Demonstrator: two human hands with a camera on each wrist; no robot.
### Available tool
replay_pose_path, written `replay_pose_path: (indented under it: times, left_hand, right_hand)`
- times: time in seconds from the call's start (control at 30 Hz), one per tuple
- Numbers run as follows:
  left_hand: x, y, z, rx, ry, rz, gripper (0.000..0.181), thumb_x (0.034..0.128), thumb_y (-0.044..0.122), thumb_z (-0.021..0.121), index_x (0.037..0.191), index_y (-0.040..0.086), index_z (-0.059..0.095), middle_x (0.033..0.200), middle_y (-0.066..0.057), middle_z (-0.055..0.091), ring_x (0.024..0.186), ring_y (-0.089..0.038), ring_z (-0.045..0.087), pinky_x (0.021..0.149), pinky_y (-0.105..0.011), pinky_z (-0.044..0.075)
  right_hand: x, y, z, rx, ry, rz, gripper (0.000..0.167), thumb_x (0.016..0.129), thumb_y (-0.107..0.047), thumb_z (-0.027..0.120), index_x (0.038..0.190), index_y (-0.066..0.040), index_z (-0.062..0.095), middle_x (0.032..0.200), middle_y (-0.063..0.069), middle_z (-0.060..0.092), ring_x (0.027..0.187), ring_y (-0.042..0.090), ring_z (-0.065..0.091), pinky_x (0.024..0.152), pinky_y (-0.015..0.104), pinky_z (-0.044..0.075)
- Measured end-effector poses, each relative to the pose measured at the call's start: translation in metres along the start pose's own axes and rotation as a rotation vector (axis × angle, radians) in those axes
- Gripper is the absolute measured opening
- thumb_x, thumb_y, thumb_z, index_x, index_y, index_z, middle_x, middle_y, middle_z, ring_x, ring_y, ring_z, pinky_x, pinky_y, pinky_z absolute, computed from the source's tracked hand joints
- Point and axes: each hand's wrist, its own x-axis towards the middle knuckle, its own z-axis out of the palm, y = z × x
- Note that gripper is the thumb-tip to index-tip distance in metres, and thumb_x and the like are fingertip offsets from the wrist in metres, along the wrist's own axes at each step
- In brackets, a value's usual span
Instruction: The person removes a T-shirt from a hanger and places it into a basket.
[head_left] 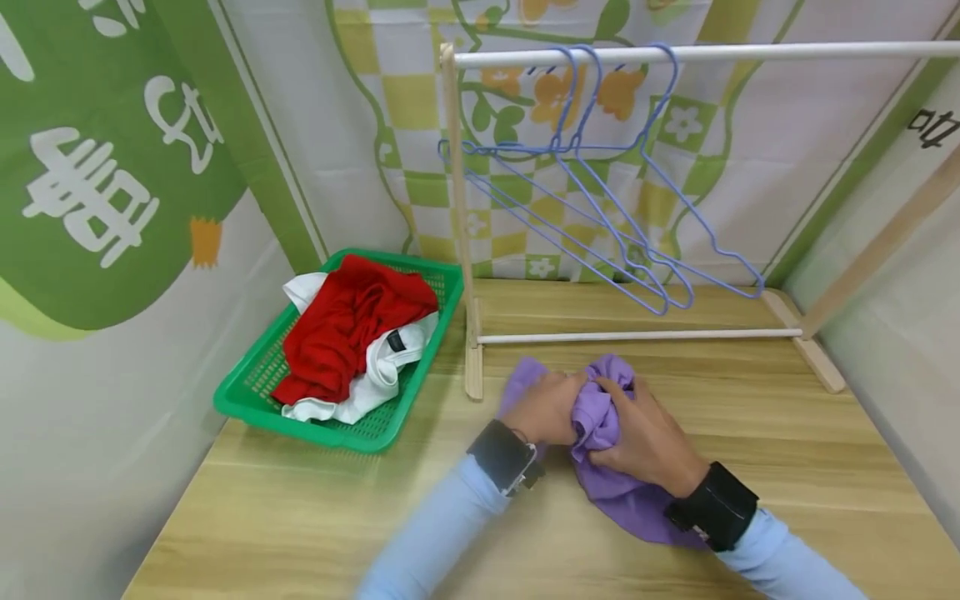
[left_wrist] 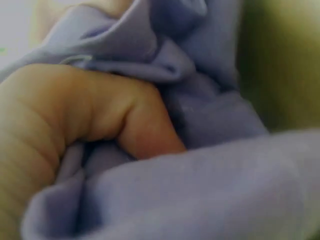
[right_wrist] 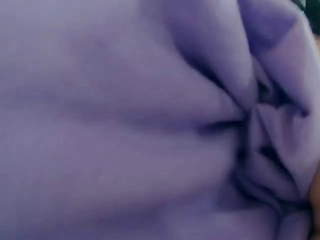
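A bunched purple garment lies on the wooden table in the head view, its lower part spread toward the front. My right hand grips a gathered roll of it, fingers and thumb curled round the folds. From the other side my left hand holds the same fabric; in the left wrist view a bent thumb or finger of this left hand digs into the folds. Purple fabric fills most of the right wrist view, with gathered creases at its right. The garment's exact kind cannot be made out.
A green basket at the left holds a red garment and white clothing. Behind my hands stands a rack with a white rail and wooden legs. Several blue hangers hang from it. Patterned curtains enclose the table.
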Motion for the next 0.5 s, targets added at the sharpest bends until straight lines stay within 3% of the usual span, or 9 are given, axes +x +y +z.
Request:
replay_pose_path:
  times: [0.13, 0.23, 0.4, 0.5]
  left_hand:
    - [-0.023, -0.003, -0.047, 0.014, 0.137, -0.002, 0.056, 0.0716, 0.027, 0.092, 0.121, 0.019, 0.067, 0.100, -0.004, 0.073, 0.093, -0.023, 0.069, 0.079, -0.037, 0.059]
    - [-0.049, -0.002, -0.089, 0.075, 0.288, -0.005, 0.057, 0.0723, 0.031, 0.093, 0.123, 0.020, 0.069, 0.104, -0.005, 0.071, 0.098, -0.026, 0.068, 0.077, -0.043, 0.060]
    - [-0.097, 0.004, -0.152, 0.238, 0.647, -0.031, 0.040, 0.0765, 0.016, 0.083, 0.115, 0.017, 0.071, 0.102, -0.007, 0.068, 0.095, -0.031, 0.062, 0.068, -0.047, 0.059]
    - [-0.123, 0.004, -0.181, 0.266, 0.883, -0.051, 0.034, 0.0799, 0.008, 0.072, 0.113, 0.013, 0.070, 0.103, -0.012, 0.065, 0.094, -0.036, 0.057, 0.071, -0.048, 0.056]
  right_hand:
    - [0.023, -0.035, -0.012, 0.014, 0.137, -0.048, 0.090, 0.065, -0.034, 0.096, 0.141, -0.004, 0.057, 0.135, 0.033, 0.056, 0.105, 0.044, 0.068, 0.077, 0.057, 0.061]
    - [0.044, -0.066, -0.028, 0.049, 0.245, -0.143, 0.078, 0.069, -0.030, 0.091, 0.136, -0.005, 0.061, 0.133, 0.027, 0.059, 0.103, 0.039, 0.070, 0.076, 0.054, 0.062]
    - [0.085, -0.124, -0.054, 0.161, 0.474, -0.371, 0.065, 0.070, -0.015, 0.086, 0.129, -0.004, 0.064, 0.122, 0.023, 0.062, 0.100, 0.035, 0.067, 0.084, 0.047, 0.062]
    - [0.117, -0.157, -0.061, 0.274, 0.608, -0.530, 0.067, 0.067, -0.008, 0.086, 0.129, -0.004, 0.062, 0.118, 0.023, 0.057, 0.101, 0.033, 0.060, 0.090, 0.043, 0.060]
